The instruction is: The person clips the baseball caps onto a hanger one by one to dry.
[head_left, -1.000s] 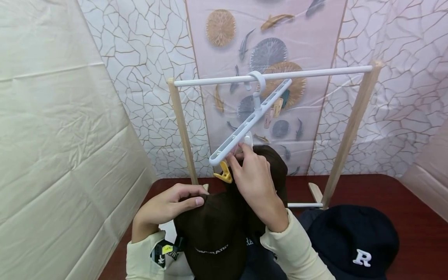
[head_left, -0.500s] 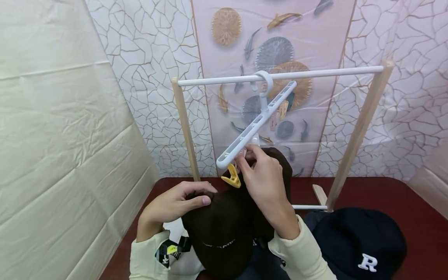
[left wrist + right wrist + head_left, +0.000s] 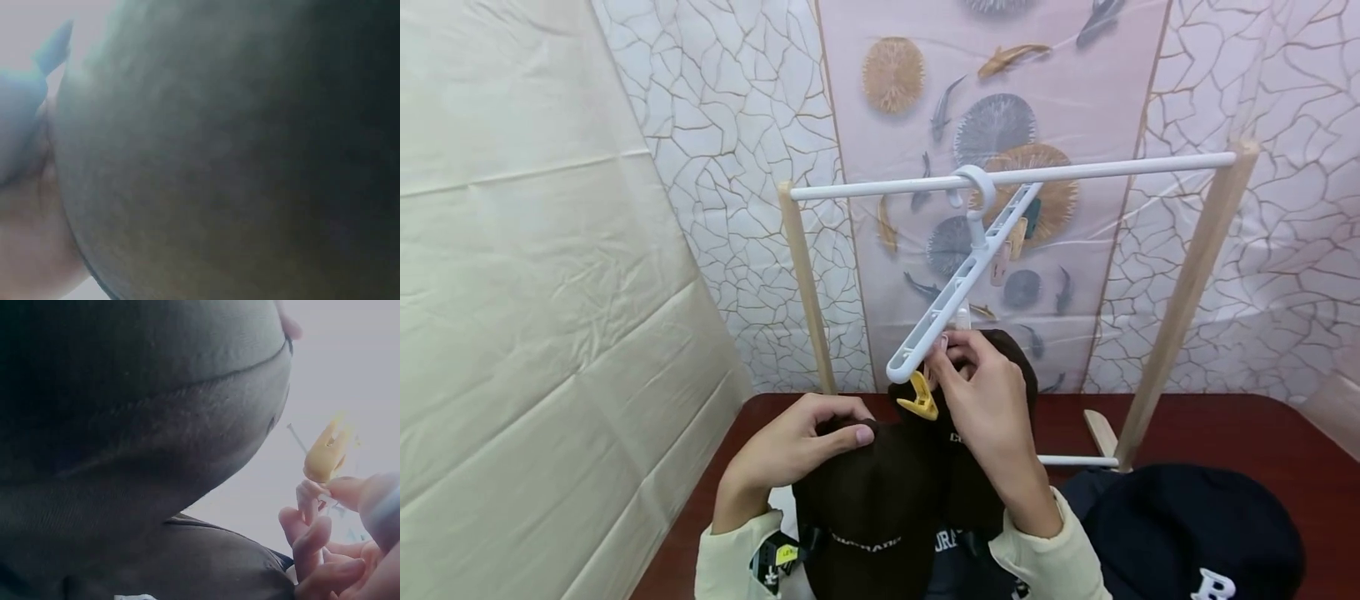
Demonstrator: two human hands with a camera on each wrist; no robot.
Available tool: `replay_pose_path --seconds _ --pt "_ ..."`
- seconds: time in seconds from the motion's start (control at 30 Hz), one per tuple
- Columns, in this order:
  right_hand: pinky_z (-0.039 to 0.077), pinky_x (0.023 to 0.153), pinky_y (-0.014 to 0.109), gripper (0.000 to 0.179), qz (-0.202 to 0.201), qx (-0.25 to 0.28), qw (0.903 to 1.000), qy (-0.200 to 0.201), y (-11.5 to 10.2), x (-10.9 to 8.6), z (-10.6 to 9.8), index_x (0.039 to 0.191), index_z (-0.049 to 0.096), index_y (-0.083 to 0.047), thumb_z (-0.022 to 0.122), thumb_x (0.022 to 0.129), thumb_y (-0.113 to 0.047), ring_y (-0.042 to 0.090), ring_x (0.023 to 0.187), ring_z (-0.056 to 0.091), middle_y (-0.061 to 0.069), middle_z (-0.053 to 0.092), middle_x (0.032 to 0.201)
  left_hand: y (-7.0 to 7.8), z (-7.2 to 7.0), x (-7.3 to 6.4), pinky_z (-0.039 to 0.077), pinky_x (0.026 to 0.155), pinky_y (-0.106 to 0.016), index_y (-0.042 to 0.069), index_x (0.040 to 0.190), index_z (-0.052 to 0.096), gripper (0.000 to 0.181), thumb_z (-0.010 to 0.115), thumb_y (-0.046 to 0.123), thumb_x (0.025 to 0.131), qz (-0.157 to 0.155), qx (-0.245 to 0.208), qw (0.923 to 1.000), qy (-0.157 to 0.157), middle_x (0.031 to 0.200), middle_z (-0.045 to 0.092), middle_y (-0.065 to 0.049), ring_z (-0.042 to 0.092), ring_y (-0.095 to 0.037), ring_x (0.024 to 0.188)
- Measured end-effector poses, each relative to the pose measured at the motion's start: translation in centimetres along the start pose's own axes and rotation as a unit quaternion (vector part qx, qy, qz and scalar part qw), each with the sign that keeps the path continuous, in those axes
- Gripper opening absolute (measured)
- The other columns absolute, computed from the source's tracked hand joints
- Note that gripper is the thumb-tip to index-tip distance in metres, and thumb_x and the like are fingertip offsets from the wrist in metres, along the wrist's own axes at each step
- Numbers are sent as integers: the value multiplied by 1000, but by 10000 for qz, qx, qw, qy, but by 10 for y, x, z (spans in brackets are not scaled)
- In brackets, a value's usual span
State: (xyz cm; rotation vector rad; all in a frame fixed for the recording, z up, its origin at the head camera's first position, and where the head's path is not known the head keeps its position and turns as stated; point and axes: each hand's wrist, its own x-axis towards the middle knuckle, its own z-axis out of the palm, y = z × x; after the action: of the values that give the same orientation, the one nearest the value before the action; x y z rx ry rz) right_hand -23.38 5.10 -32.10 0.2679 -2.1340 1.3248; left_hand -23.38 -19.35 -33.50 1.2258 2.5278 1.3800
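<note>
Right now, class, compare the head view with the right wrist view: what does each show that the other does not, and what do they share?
Head view only: the rack's wooden posts, the hanger's hook and the patterned backdrop.

Right wrist view only: the right hand from its palm side, and a close-up of a curved seam or edge across the brown cap.

Both: the right hand, the brown cap and the yellow clip.

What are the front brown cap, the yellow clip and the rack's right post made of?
The front brown cap looks like matte cloth: its surface is dull, without shine. The yellow clip seems to be smooth, hard plastic, with even colour and clean edges. The rack's right post is probably bare wood, being tan and dull; paint could look similar.
</note>
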Motion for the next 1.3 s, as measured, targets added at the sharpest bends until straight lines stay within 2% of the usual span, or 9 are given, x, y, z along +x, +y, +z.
replay_pose_path --seconds 0.17,0.37,0.47,0.7,0.83,0.97,1.07,1.3 --pt "44 61 25 24 43 259 9994 -209 -2 -2 2 119 74 -6 71 104 -24 14 67 61 5 75 87 3 0 -1 52 87 -31 18 108 74 12 64 24 108 -251 265 9991 211 99 70 5 63 -16 95" --pt "47 65 26 21 92 407 9985 -344 -2 -3 3 116 73 -5 71 103 -21 15 69 63 4 73 80 9 3 -2 52 100 -34 21 119 75 17 63 27 108 -270 629 9972 284 115 73 8 65 -13 110" --pt "46 65 27 20 109 426 9983 -372 -2 -3 2 114 73 -5 70 104 -22 15 68 62 4 73 79 13 4 -3 51 102 -34 22 122 74 18 62 26 108 -109 730 9971 185 118 73 10 66 -11 113" --pt "44 65 28 19 99 324 9987 -390 0 -1 -1 112 73 -6 69 104 -23 16 66 59 4 74 83 21 7 -4 54 96 -32 19 122 72 18 60 22 109 630 718 9948 -343 116 71 7 66 -11 106" --pt "43 64 29 20 135 242 9987 -438 0 -1 -2 111 72 -7 69 105 -25 17 65 57 3 74 83 25 10 -4 54 96 -32 19 123 72 19 59 17 110 914 491 9929 -589 115 71 7 65 -11 105" --pt "43 65 29 22 143 203 9984 -504 0 1 -4 111 72 -6 68 105 -27 17 65 57 3 74 83 24 10 -4 54 92 -32 16 123 70 21 57 7 109 1227 173 9904 -619 112 70 2 64 -15 102" --pt "43 66 30 23 101 256 9980 -568 0 3 -5 113 72 -6 67 106 -27 18 66 57 3 74 84 20 12 0 54 91 -32 16 122 70 20 57 7 109 1187 59 9912 -576 111 70 1 64 -16 101" --pt "44 71 31 23 86 317 9971 -684 1 4 -10 116 73 -7 64 108 -26 18 72 58 3 74 86 6 27 19 53 97 -33 15 124 69 19 57 21 111 638 373 9961 -474 117 69 4 63 -13 106"
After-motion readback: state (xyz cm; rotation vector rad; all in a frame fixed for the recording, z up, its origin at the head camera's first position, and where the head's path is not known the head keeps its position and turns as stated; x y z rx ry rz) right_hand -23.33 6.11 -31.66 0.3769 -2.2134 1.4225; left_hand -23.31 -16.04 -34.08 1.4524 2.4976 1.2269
